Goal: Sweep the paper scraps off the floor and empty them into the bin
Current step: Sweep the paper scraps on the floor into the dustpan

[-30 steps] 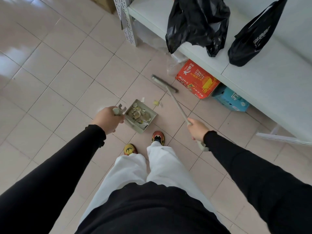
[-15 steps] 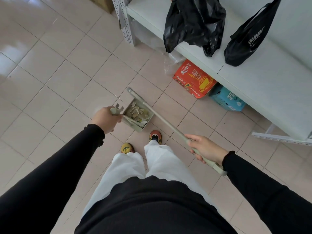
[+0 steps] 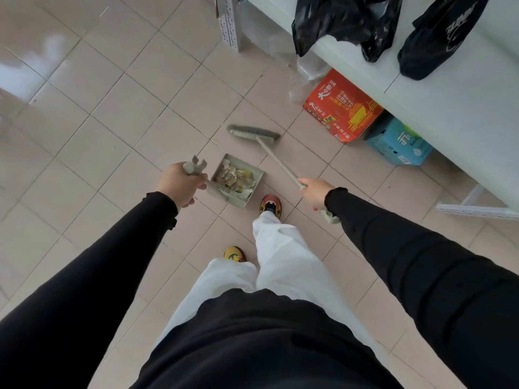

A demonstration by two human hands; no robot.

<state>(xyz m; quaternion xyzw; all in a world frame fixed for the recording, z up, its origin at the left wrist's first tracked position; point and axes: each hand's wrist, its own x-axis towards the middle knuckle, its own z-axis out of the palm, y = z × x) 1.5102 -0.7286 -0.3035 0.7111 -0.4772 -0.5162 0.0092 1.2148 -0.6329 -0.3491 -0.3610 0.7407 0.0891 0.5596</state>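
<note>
- paper scraps [image 3: 237,176]: crumpled off-white and yellowish bits, heaped in a loose pile inside the dustpan [image 3: 257,178]
- dustpan: pale grey-green, square tray with low walls and a comb-toothed edge on the near side; it sits low over the tiled floor [image 3: 112,108], just ahead of the person's front shoe [image 3: 270,204]; cannot tell whether it touches the floor
- left hand [image 3: 179,183]: clenched round the top of the dustpan's upright handle, fingers [image 3: 193,182] curled about it; the forked handle tip sticks out above the fist; the scraps lie just right of these fingers, not touching them
- right hand [image 3: 316,192]: grasping the broom [image 3: 278,161] near the handle's upper end, one finger laid along the shaft, the handle's end showing behind the wrist
- broom: same pale colour, thin shaft slanting away to a flat grey-bristled head on the floor just beyond the dustpan, apart from the scraps
- both arms in black sleeves; white trousers, second shoe [image 3: 234,254] further back
- right side: white shelf [image 3: 449,108] carrying two black bags [image 3: 342,21]; under it a red box [image 3: 342,108] beside a blue pack [image 3: 398,143]
</note>
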